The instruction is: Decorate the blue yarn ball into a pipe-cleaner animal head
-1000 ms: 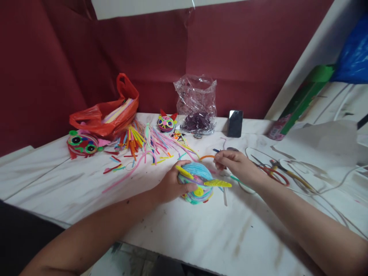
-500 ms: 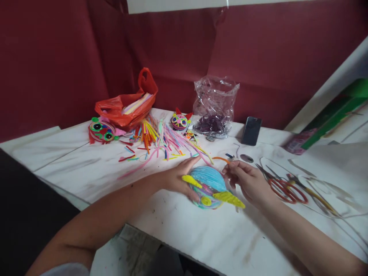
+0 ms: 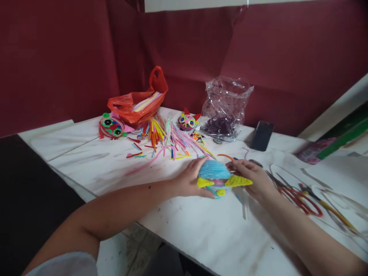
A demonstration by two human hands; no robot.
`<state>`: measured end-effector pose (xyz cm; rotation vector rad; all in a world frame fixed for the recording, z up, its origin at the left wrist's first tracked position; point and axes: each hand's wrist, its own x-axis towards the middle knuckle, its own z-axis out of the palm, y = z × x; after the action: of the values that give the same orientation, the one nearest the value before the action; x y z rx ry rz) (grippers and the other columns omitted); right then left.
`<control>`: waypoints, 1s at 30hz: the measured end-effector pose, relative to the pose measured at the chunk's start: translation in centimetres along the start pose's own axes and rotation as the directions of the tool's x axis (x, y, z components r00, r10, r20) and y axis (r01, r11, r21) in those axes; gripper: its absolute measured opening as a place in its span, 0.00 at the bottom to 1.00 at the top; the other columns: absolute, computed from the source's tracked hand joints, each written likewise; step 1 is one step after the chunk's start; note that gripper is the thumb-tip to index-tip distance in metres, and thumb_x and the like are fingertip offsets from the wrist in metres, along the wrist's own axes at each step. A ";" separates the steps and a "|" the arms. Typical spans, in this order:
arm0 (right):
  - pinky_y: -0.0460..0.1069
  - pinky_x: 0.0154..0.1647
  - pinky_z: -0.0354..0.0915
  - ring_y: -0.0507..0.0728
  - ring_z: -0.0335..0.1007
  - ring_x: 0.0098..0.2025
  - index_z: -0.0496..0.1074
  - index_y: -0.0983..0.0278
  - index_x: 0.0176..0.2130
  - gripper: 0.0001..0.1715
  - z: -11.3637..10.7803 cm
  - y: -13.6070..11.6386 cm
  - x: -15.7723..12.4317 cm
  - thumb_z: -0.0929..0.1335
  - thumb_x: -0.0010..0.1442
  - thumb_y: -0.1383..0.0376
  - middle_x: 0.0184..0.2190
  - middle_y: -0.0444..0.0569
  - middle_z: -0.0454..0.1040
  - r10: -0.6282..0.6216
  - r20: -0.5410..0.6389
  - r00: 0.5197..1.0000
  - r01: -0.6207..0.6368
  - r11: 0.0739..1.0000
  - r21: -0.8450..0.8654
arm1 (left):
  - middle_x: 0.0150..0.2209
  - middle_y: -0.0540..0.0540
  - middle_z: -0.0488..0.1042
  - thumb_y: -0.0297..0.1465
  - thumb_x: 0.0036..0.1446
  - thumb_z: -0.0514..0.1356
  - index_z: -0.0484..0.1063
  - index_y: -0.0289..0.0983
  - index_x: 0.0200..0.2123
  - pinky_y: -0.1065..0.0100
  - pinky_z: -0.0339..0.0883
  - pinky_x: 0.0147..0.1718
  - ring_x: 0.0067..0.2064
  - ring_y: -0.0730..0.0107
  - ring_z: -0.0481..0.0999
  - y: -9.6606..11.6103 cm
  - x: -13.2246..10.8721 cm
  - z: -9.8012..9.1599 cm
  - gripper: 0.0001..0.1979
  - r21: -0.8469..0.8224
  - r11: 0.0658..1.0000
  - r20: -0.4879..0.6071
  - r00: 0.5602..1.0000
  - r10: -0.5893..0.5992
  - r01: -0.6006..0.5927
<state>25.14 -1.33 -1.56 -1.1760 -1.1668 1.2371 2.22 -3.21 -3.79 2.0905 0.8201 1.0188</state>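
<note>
Your left hand (image 3: 191,180) curls around the side of the blue-topped ball (image 3: 214,170), fingers partly spread to its curve, probably to steady it, with its yellow ears (image 3: 238,181) toward you. The ball sits just above or on the near-middle of the table, between your hands; whether it touches, you cannot tell from here. Your right hand (image 3: 254,178) has its fingertips drawn together on one end of an orange strip (image 3: 226,156), seemingly a light pinch that leaves the other end free. Scissors (image 3: 300,197) and pliers (image 3: 330,209) lie beside your right forearm, apparently for easy reach; loose stems (image 3: 156,134) fan out below a red bag (image 3: 149,105). The white, grey-streaked table (image 3: 201,230) carries scattered offcuts, and dark red sheeting (image 3: 178,46) covers the wall behind.
</note>
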 end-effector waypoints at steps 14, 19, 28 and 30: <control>0.45 0.22 0.61 0.52 0.65 0.25 0.75 0.64 0.30 0.21 -0.6 -2.5 -2.0 0.71 0.50 0.48 0.23 0.46 0.71 -0.246 0.081 0.966 0.258 0.902 -0.346 | 0.54 0.35 0.69 0.28 0.48 0.61 0.67 0.33 0.53 0.54 0.58 0.58 0.57 0.53 0.67 -0.7 1.5 -3.4 0.26 0.053 0.990 0.031 0.991 0.130 -0.132; 0.46 0.23 0.61 0.53 0.65 0.24 0.75 0.62 0.29 0.17 0.5 -4.6 -3.2 0.69 0.55 0.51 0.23 0.46 0.72 -0.385 0.279 0.880 0.475 0.684 -0.554 | 0.41 0.40 0.77 0.30 0.57 0.55 0.73 0.33 0.41 0.63 0.69 0.47 0.45 0.65 0.76 1.1 1.2 -3.3 0.11 0.010 0.999 -0.317 0.947 0.043 -0.041; 0.44 0.25 0.61 0.51 0.67 0.25 0.71 0.64 0.29 0.11 6.4 -6.8 -3.4 0.64 0.60 0.63 0.24 0.44 0.73 -0.442 0.564 0.698 0.716 0.402 -0.571 | 0.28 0.47 0.76 0.29 0.58 0.58 0.74 0.35 0.30 0.73 0.68 0.32 0.31 0.74 0.75 2.3 0.5 -3.3 0.06 0.305 0.900 -0.379 0.827 0.415 -0.312; 0.44 0.26 0.62 0.51 0.68 0.26 0.72 0.64 0.31 0.08 6.5 -6.7 -2.9 0.65 0.60 0.65 0.25 0.45 0.74 -0.488 0.549 0.679 0.730 0.371 -0.574 | 0.26 0.48 0.75 0.29 0.58 0.58 0.74 0.35 0.30 0.74 0.67 0.29 0.29 0.75 0.74 2.1 0.7 -3.6 0.07 0.364 0.870 -0.373 0.804 0.464 -0.333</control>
<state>18.98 -4.22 5.45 -0.9309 -2.2633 0.2505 0.09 -2.83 -0.18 2.3691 0.7849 1.7631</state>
